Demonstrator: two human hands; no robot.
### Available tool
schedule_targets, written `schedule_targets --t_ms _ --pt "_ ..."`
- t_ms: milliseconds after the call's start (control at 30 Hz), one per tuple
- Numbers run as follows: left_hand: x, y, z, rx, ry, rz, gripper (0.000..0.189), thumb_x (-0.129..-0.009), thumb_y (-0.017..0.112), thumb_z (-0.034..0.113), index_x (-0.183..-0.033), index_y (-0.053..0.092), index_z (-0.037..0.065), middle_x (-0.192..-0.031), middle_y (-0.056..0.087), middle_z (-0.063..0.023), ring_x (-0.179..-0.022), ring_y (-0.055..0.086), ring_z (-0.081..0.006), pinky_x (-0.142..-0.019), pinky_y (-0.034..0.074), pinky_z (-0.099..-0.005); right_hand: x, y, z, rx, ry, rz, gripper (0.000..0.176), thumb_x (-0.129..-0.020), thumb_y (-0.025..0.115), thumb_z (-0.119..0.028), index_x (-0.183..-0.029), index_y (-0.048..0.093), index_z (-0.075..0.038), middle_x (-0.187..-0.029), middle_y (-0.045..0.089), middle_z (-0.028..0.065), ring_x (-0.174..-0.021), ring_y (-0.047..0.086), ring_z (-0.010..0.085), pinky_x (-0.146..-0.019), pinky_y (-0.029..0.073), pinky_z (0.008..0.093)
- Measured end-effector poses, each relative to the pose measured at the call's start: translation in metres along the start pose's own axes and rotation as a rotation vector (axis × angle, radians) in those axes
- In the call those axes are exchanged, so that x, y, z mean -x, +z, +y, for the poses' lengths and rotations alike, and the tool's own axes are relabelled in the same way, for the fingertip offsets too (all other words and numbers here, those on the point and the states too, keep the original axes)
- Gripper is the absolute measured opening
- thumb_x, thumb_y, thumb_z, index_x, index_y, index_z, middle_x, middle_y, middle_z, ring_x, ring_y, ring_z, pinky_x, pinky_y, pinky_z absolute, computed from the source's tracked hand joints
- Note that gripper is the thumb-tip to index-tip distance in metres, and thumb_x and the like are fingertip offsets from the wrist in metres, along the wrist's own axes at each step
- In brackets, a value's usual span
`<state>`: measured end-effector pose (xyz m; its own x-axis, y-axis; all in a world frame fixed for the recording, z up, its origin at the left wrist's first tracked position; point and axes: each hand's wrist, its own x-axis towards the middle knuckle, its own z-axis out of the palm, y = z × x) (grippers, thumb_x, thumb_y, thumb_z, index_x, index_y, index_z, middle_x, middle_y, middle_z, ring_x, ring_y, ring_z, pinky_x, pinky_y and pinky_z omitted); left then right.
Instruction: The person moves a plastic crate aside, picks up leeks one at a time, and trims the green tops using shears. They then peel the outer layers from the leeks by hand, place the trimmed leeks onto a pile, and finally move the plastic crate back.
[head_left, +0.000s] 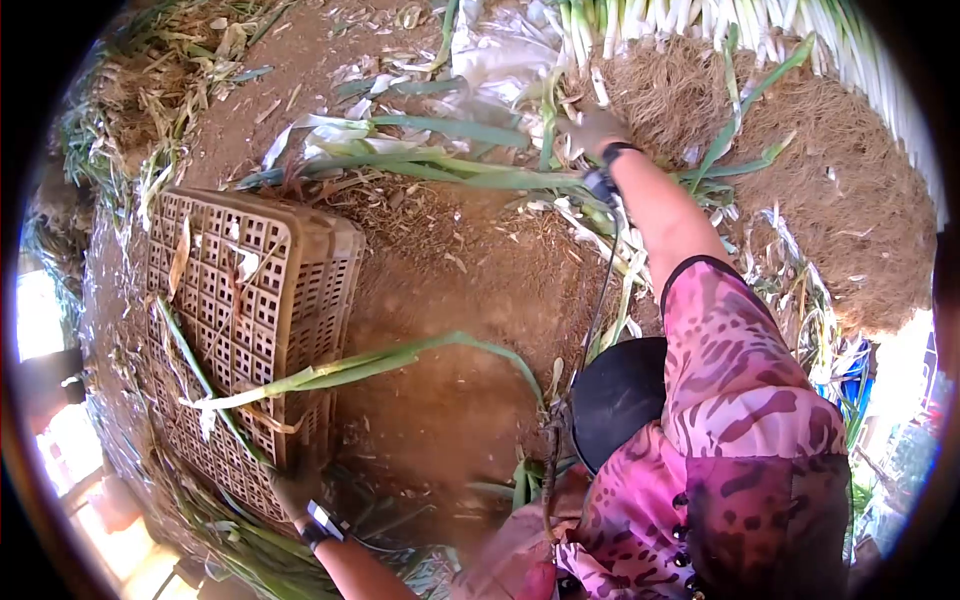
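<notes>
My right hand (596, 132) reaches to the upper middle, among loose green leaves at the edge of the root mass (670, 95) of piled leeks. Its fingers are blurred. My left hand (292, 490) is low on the left, beside the bottom corner of an overturned brown plastic crate (225, 300); its fingers are dark and hard to make out. A long green stalk (370, 368) lies across the crate and reaches over the bare soil. Another thin green stalk (200, 370) slants down the crate toward my left hand.
White leek stems (690, 12) line the top edge, roots facing me. Leaf scraps (440, 165) cover the soil at upper middle. Dry plant waste (130, 90) is heaped at upper left. A round black object (620, 400) stands beside my body. Green leaves (270, 560) lie at lower left.
</notes>
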<state>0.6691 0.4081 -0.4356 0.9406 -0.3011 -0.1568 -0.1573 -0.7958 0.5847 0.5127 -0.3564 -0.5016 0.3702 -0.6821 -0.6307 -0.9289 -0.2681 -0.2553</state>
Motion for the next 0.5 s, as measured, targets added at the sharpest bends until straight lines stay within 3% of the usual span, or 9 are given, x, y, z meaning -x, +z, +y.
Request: schedule_targets --t_ms 67,100,167,267,300,400,500 --pt "-0.001 -0.003 -0.004 0.163 -0.227 -0.095 0.099 -0.079 0.083 0.025 -0.150 0.023 -0.010 -0.142 0.050 -0.0219 -0.130 0.049 -0.0259 -0.111 0.038 -0.0347 -0.028 0.021 0.047 0.046 -0.007 0.075 0.090 -0.095 0.042 -0.069 -0.149 0.033 0.002 -0.141 0.044 0.0331 -0.120 0.060 0.0360 -0.102 0.047 0.0426" --pt "-0.002 -0.004 -0.020 -0.007 -0.160 -0.078 0.100 -0.079 0.083 0.027 -0.150 0.024 -0.010 -0.143 0.049 -0.0220 -0.130 0.049 -0.0258 -0.111 0.038 -0.0344 -0.034 0.040 0.053 0.084 -0.075 0.075 0.094 -0.095 0.041 -0.070 -0.152 0.027 0.004 -0.146 0.040 0.0340 -0.122 0.058 0.0374 -0.106 0.044 0.0449" --pt "-0.004 -0.007 -0.046 -0.232 -0.080 -0.064 0.100 -0.078 0.083 0.030 -0.150 0.025 -0.010 -0.143 0.049 -0.0223 -0.130 0.050 -0.0258 -0.111 0.038 -0.0339 0.024 0.068 0.012 0.380 -0.150 0.023 0.106 -0.088 0.035 -0.081 -0.150 0.030 0.005 -0.147 0.038 0.0322 -0.133 0.045 0.0406 -0.104 0.044 0.0483" --pt "0.000 0.000 -0.009 -0.240 0.023 0.012 0.097 -0.079 0.083 0.032 -0.148 0.029 -0.011 -0.144 0.049 -0.0227 -0.131 0.049 -0.0264 -0.113 0.036 -0.0338 0.082 0.127 0.010 0.577 -0.518 0.108 0.097 -0.085 0.057 -0.068 -0.148 0.034 0.002 -0.142 0.043 0.0263 -0.128 0.047 0.0373 -0.098 0.047 0.0456" --pt "0.003 0.003 0.010 -0.198 0.049 0.028 0.097 -0.079 0.083 0.032 -0.148 0.029 -0.011 -0.144 0.049 -0.0226 -0.131 0.049 -0.0261 -0.113 0.036 -0.0338 0.092 0.135 0.012 0.570 -0.520 0.125 0.090 -0.086 0.060 -0.061 -0.146 0.037 0.000 -0.140 0.045 0.0263 -0.126 0.049 0.0376 -0.096 0.048 0.0461" --pt "0.002 0.000 0.016 0.075 -0.152 -0.071 0.100 -0.080 0.082 0.030 -0.149 0.023 -0.012 -0.144 0.050 -0.0218 -0.133 0.048 -0.0239 -0.114 0.035 -0.0345 0.103 0.162 0.031 0.386 -0.648 0.203 0.069 -0.087 0.065 -0.044 -0.140 0.045 -0.005 -0.123 0.056 0.0264 -0.111 0.060 0.0388 -0.091 0.050 0.0528" --pt "0.004 -0.004 0.037 0.174 -0.313 -0.159 0.100 -0.081 0.080 0.028 -0.150 0.019 -0.011 -0.142 0.051 -0.0214 -0.132 0.050 -0.0217 -0.114 0.036 -0.0343 0.092 0.171 0.037 0.211 -0.511 0.117 0.046 -0.085 0.068 -0.032 -0.120 0.059 -0.004 -0.103 0.065 0.0213 -0.094 0.066 0.0382 -0.077 0.054 0.0462"
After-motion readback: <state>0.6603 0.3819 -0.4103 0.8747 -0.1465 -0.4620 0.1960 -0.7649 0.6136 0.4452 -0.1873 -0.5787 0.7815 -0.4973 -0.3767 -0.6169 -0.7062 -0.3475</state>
